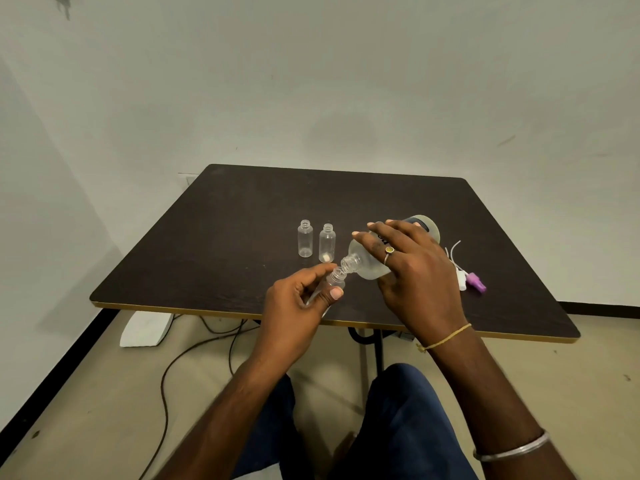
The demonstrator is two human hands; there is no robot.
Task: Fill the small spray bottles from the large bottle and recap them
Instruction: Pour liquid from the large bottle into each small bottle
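Right hand [412, 271] grip: fingers curled over the large bottle [369, 263], closed on its body; bottle tipped well over, open mouth pointing down and left, base raised behind the hand; ring on one finger.

Left hand [298, 299] grip: thumb and fingers pinched round the held spray bottle [335, 279]; uncapped, tilted, neck right at the large bottle's mouth; cannot tell whether touching, nor whether liquid runs.

Left of the large bottle, beyond its mouth: two more spray bottles upright on the desk [225, 216], both uncapped; far-left bottle [305, 239] and nearer bottle [327, 242] just beside each other, not touching; something small and white at the bottom of the nearer one.

Right of the large bottle: white spray cap [462, 284] and purple spray cap [477, 284] lying side by side on the desk, thin white tubes attached.
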